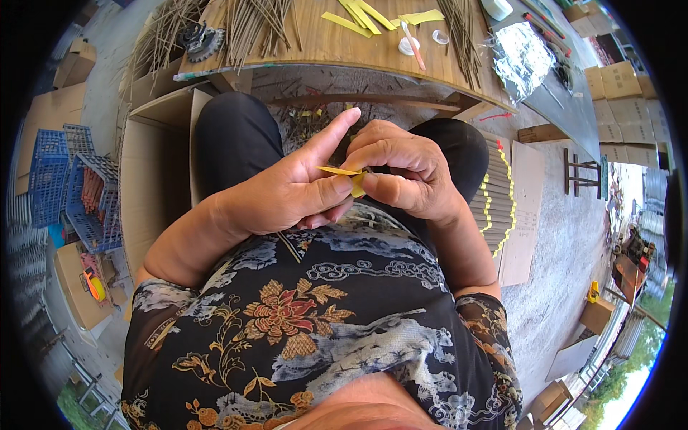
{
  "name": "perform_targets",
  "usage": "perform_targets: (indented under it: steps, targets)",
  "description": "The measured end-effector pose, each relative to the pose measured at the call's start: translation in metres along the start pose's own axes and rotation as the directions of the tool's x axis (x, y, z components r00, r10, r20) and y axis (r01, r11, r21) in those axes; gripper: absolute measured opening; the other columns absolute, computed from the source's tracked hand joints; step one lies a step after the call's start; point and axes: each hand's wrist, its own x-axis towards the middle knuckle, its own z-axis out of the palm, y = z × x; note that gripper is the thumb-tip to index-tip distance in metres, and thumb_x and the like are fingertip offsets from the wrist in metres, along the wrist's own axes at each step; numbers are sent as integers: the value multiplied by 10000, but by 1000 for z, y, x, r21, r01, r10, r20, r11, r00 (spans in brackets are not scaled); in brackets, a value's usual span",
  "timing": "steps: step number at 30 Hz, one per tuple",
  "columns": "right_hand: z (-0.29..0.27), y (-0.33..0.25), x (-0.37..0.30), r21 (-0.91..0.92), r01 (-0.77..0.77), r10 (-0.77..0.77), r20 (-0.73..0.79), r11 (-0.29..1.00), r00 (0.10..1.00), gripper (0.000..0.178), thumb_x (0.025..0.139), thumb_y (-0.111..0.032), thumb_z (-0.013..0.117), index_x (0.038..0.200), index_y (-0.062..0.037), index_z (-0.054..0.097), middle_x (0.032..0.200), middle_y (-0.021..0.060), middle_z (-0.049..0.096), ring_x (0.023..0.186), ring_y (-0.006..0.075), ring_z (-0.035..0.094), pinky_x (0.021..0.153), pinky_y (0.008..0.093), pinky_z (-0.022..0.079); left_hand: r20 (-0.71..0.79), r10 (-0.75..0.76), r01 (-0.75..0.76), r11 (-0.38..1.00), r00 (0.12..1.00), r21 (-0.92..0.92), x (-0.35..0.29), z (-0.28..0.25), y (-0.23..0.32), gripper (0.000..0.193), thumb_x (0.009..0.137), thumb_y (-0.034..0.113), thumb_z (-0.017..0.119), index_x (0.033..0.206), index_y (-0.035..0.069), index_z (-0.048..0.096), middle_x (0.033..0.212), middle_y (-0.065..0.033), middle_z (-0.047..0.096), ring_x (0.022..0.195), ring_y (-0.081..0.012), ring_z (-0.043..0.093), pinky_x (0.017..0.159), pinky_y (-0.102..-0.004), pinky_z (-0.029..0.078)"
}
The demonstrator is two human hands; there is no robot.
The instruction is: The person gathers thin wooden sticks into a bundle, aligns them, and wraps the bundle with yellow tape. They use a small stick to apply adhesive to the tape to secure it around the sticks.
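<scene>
the wooden table [344, 46] stood ahead of the seated person's knees and served as reference. on its far part lay loose bare sticks [251, 25], not yet wrapped, and beside them several cut yellow paper strips [358, 14]. right of the table, low by the person's right knee, a stack of finished sticks with yellow tips [494, 201] filled a cardboard box. below the table, over the lap, the left hand [287, 190] pinched a small yellow strip [340, 172] between thumb and fingers; the right hand [401, 175] was closed around its other end. judged: work was part done, much stock remaining
</scene>
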Motion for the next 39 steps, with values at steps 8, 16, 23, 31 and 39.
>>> perform_targets:
  steps: [8, 16, 23, 31, 39]
  targets:
    - [-3, 5, 0, -25, 105, -104, 50, 994, 993, 117, 712, -65, 615, 823, -31, 624, 791, 75, 606, 764, 223, 556, 762, 327, 432, 59, -34, 47, 974, 998, -223, 3, -6, -2, 675, 914, 220, 396, 1383, 104, -75, 690, -84, 508, 476, -87, 425, 443, -174, 348]
    - [-12, 7, 7, 86, 201, -214, 189, 976, 958, 103, 782, -73, 615, 882, -50, 621, 809, 58, 603, 783, 222, 550, 737, 321, 425, 31, -59, 66, 946, 998, -317, 9, 3, 2, 617, 876, 280, 469, 1357, 49, 158, 727, -88, 514, 479, -119, 503, 360, -181, 367]
    - [-22, 5, 11, 162, 108, -155, 315, 981, 936, 156, 772, -142, 643, 880, -29, 639, 910, 86, 579, 850, 214, 535, 765, 335, 401, 95, -56, 78, 965, 994, -250, 9, 3, 5, 656, 865, 281, 540, 1369, 97, 163, 738, -21, 491, 501, -57, 456, 380, -139, 354]
    - [-10, -9, 3, 431, -225, 329, -183, 874, 926, 390, 687, -269, 747, 900, -10, 547, 792, 17, 549, 750, 71, 516, 679, 210, 428, -294, 117, -98, 992, 948, 81, -3, 5, 20, 684, 821, 317, 600, 1328, 80, 207, 777, -37, 535, 534, -46, 447, 400, -144, 326]
    - [20, -9, 11, 166, -177, 210, -206, 970, 956, 199, 805, -196, 631, 773, -19, 544, 667, 32, 553, 625, 77, 499, 563, 237, 422, -251, 281, -219, 944, 926, 248, -2, 4, 24, 318, 887, 292, 502, 1045, 30, 416, 763, -36, 511, 529, -43, 421, 414, -145, 335]
